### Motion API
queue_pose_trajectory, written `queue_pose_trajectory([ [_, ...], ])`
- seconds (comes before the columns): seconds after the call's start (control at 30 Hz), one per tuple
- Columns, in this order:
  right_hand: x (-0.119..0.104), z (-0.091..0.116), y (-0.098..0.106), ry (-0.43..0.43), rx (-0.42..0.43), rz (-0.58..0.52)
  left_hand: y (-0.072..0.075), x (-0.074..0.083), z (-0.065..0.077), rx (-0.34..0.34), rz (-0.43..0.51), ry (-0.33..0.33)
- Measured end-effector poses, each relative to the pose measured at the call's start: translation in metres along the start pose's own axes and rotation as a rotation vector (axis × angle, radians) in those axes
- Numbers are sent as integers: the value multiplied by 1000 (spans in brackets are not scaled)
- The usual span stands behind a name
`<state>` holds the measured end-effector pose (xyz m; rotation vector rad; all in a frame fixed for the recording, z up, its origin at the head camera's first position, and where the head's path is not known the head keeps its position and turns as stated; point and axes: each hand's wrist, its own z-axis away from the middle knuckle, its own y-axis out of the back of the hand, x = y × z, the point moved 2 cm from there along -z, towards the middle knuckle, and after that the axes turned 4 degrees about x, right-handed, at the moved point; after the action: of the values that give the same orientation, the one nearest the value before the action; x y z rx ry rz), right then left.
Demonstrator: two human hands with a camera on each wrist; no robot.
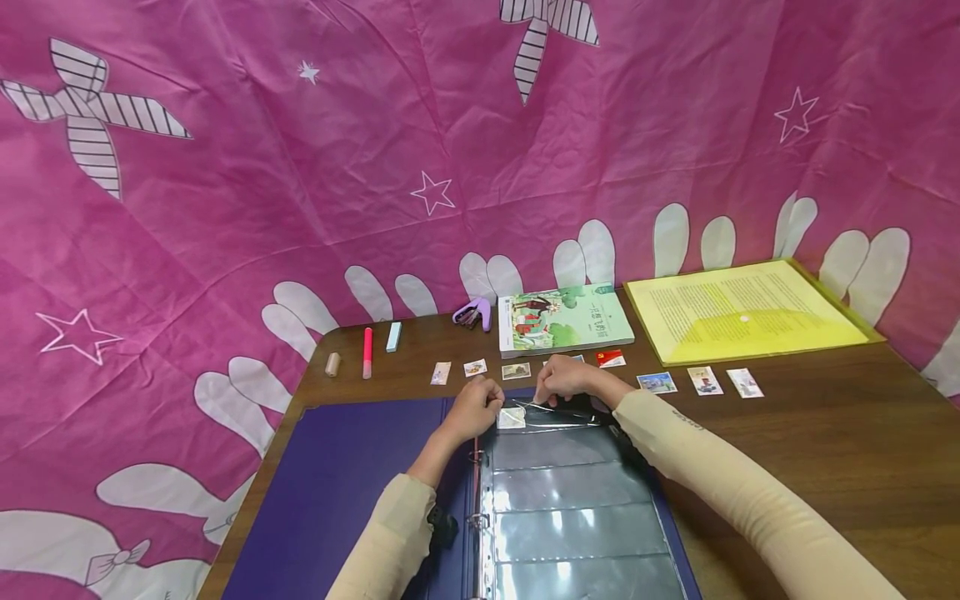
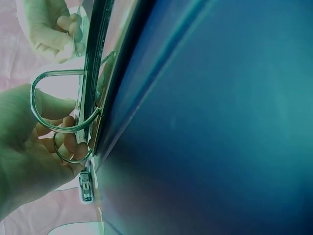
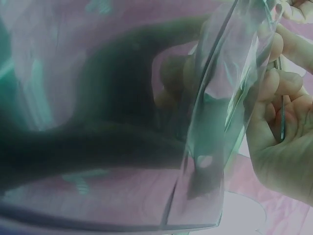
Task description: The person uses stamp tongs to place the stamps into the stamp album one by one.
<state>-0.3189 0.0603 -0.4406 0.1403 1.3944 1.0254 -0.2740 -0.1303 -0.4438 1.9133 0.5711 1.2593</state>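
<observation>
A dark blue ring binder point(image 1: 360, 467) lies wide on the wooden table, its clear pocket page point(image 1: 573, 487) on the right half. My left hand point(image 1: 480, 410) pinches the page's inner top corner; the metal rings point(image 2: 61, 128) stand beside its fingers in the left wrist view. Across the top pocket, my right hand point(image 1: 562, 379) pinches the raised clear film, which looks creased at the fingertips point(image 3: 270, 84). A thin metal strip point(image 3: 282, 117) shows within its curled fingers. Between the hands, a pale stamp point(image 1: 512, 417) lies at the top pocket's left end.
Several stamps point(image 1: 657, 382) lie in a row beyond the binder. Behind them are a purple stapler point(image 1: 472, 315), a green book point(image 1: 566, 318) and a yellow folder point(image 1: 750, 312). A pink marker point(image 1: 367, 354), a light blue bar point(image 1: 393, 337) and a tan cylinder point(image 1: 332, 364) stand at the left.
</observation>
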Motion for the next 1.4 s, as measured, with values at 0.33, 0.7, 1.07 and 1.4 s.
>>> queue_pose_trajectory([
  [0.33,-3,3,3,5,5,33,-1,0,1,-16,-1,11],
  [0.7,0,9,17,8,18,51,-4,-2,-1,-44,-1,18],
  [1.07,2,25,25,150,148,107,-4,-7,1,-61,10,50],
  [1.4,5,52,41,198,276,52,-2,-7,3,-56,36,35],
])
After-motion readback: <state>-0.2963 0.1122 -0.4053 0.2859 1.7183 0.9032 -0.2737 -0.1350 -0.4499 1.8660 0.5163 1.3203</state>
